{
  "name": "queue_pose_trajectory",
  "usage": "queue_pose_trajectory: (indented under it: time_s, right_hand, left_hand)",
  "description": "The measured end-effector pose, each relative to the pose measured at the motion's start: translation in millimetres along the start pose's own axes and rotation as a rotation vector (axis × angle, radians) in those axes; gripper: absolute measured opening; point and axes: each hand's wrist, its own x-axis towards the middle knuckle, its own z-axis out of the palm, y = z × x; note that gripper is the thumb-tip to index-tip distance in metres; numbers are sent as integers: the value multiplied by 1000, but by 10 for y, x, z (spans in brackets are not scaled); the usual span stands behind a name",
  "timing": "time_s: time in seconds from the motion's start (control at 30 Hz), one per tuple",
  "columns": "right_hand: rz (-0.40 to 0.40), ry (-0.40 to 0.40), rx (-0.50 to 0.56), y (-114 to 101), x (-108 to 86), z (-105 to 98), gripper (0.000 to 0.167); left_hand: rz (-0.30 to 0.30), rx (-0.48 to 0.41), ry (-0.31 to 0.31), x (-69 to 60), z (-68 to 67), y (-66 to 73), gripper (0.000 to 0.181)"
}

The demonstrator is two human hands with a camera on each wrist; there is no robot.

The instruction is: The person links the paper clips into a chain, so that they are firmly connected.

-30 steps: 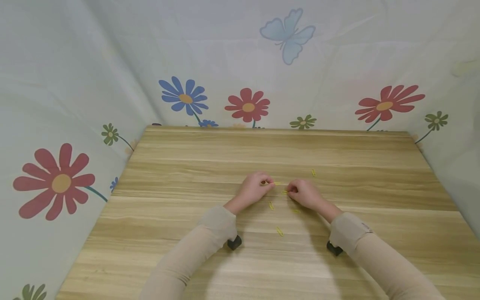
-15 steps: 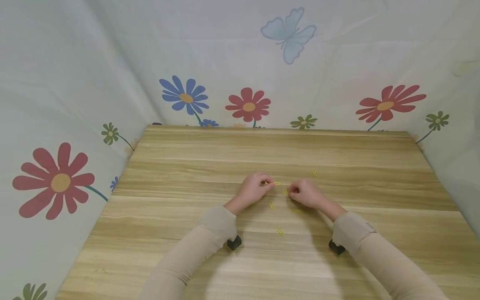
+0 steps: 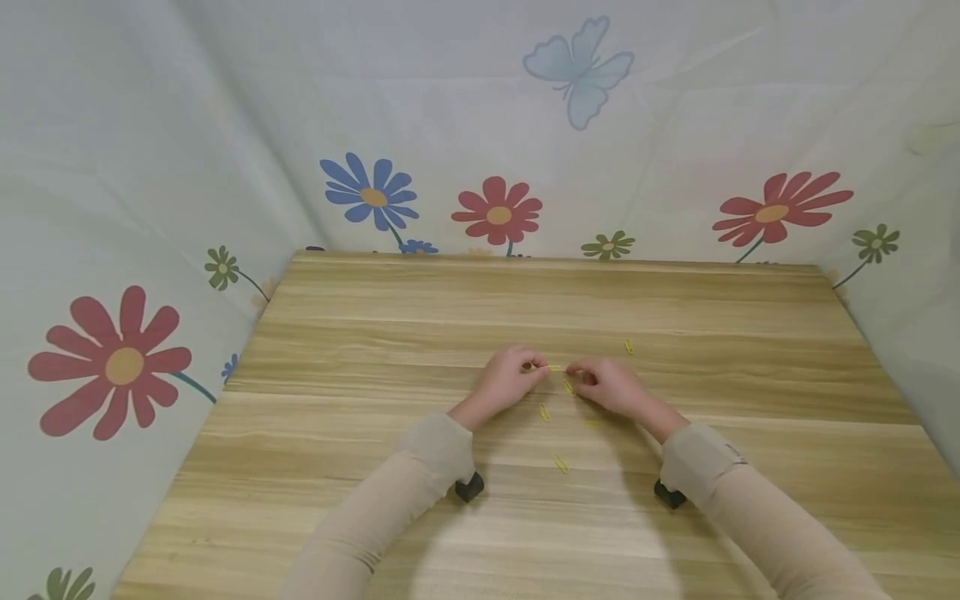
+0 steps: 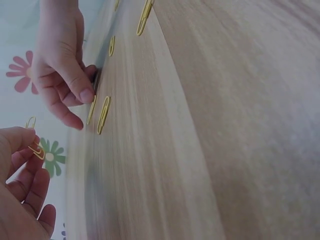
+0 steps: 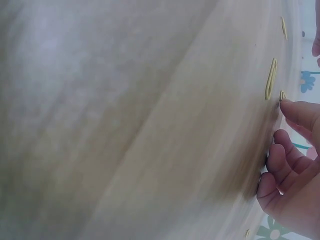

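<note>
Between thumb and index finger, my left hand (image 3: 510, 375) pinches a yellow paper clip (image 4: 36, 149), held above the table and pointing toward the other hand. Close by on the right, my right hand (image 3: 611, 385) is low over the tabletop, thumb tip at a second yellow paper clip (image 4: 91, 111). Its index finger is stretched out, apart from the thumb, as the left wrist view shows. In the right wrist view that clip (image 5: 282, 95) is partly hidden by the thumb, and the other fingers are bent near the wood.
More yellow paper clips lie on the wooden table (image 3: 375, 317): one (image 3: 544, 412) below the left hand, one (image 3: 592, 423) below the right, one (image 3: 561, 463) nearer the front and one (image 3: 629, 346) farther back. A flower-printed curtain (image 3: 660, 125) stands behind the table.
The right index finger has stretched out leftward, away from the thumb, toward the left hand's clip. The clip by the right thumb has turned and shifted slightly. My left hand stays nearly still.
</note>
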Motion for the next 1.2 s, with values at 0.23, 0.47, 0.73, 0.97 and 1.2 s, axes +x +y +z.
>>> queue_pose_trajectory:
  time_s: [0.23, 0.47, 0.73, 0.97, 1.2]
  right_hand:
    - [-75, -34, -31, -25, -2, 24, 29]
    - [-104, -18, -68, -28, 0, 44, 24]
    - [-41, 10, -21, -14, 29, 64, 17]
    - [-15, 15, -22, -16, 22, 79, 4]
    - [-4, 12, -38, -19, 17, 81, 7]
  left_hand:
    - [-2, -1, -1, -6, -6, -5, 17]
    - [-2, -4, -1, -6, -8, -11, 16]
    - [14, -6, 22, -11, -4, -13, 16]
    - [15, -10, 26, -15, 2, -21, 15]
    - [19, -7, 26, -13, 10, -32, 15]
